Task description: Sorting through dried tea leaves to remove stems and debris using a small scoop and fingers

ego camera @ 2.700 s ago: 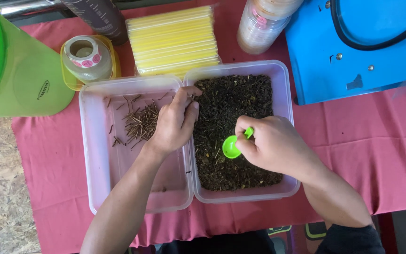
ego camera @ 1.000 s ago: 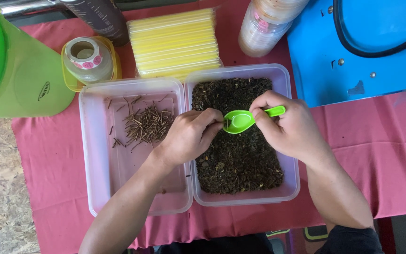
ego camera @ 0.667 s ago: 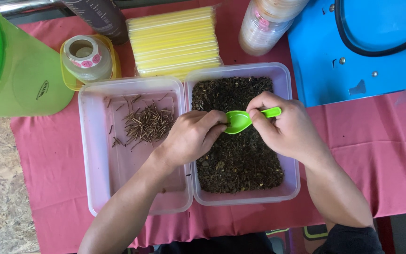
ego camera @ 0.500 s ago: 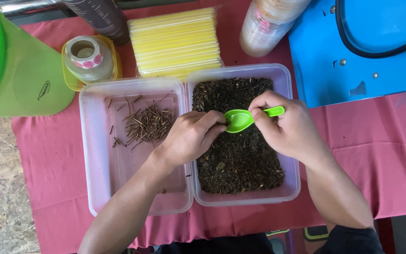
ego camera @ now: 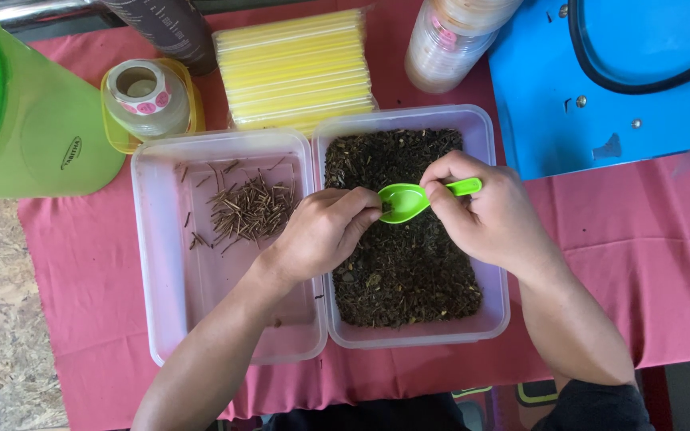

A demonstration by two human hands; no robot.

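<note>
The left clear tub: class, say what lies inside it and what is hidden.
Inside the left clear tub lies a loose heap of thin brown sticks near its far end. The left hand and forearm cross its right side, covering part of the floor there.

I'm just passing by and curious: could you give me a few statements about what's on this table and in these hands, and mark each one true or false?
1. The right hand holds a green spoon. True.
2. The left hand rests on the roll of stickers. False: its fingertips are at the spoon's bowl.
3. The left tub holds a small pile of thin sticks. True.
4. The right tub is empty. False: it is filled with dark dried leaves.
5. Both tubs sit on a red cloth. True.
</note>
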